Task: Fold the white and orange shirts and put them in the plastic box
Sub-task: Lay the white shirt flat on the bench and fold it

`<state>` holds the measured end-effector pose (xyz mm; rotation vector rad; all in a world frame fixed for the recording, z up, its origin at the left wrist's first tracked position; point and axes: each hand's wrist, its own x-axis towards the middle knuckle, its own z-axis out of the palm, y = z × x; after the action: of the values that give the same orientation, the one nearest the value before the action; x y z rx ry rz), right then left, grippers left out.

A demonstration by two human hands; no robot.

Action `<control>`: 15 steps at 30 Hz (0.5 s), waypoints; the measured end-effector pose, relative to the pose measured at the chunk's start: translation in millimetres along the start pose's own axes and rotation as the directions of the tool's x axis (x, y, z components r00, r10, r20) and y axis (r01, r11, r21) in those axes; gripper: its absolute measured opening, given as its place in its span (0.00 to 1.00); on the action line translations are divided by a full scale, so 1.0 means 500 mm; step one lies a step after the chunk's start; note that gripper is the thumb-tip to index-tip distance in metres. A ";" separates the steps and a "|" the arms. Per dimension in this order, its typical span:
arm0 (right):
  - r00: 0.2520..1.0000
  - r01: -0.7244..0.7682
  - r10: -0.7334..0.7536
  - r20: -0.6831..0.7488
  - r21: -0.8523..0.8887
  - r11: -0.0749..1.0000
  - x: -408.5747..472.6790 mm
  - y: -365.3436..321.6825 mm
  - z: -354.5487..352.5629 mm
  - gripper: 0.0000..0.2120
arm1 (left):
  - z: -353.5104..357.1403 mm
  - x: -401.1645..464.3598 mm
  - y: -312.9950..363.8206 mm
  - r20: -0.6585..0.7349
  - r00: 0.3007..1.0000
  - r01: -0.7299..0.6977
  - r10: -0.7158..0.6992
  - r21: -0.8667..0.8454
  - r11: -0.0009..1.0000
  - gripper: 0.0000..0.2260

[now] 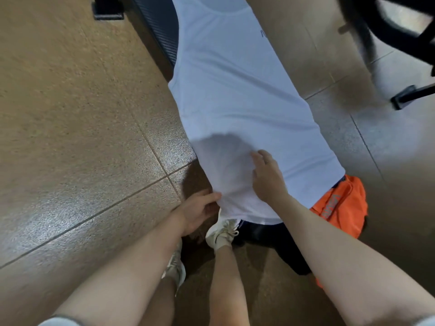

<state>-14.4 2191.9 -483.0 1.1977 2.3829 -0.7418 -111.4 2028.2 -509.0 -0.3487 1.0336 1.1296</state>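
A white sleeveless shirt [240, 95] lies stretched out lengthwise over a dark surface, its neckline at the top of the view and its hem near me. My left hand [200, 208] pinches the hem's near left corner. My right hand [266, 177] rests on the lower part of the shirt with fingers spread and relaxed. An orange shirt [341, 205] with grey lettering lies bunched under the white shirt's near right corner. No plastic box is in view.
The floor is speckled tan tile [70, 114]. A dark mesh edge [162, 31] shows beside the white shirt. A black chair base [409, 95] stands at the upper right. My white shoes [223, 231] and legs are below the hem.
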 end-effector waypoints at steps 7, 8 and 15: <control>0.987 -0.131 0.120 0.108 0.108 0.985 -0.119 0.026 -0.025 0.27 | 0.065 -0.062 -0.009 -0.113 0.992 -0.042 0.061 0.165 0.985 0.14; 0.985 -0.119 0.102 0.138 0.121 0.986 -0.131 0.031 -0.030 0.27 | 0.076 -0.067 -0.012 -0.120 0.990 -0.045 0.070 0.201 0.979 0.14; 0.957 -0.102 0.053 0.285 0.159 0.982 -0.153 0.070 -0.008 0.25 | 0.121 -0.027 -0.074 -0.180 0.979 -0.050 0.097 0.250 0.967 0.05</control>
<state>57.4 2164.4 -448.8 1.1581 2.0631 -1.0344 -49.7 2046.6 -475.8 -0.2252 1.3508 1.0343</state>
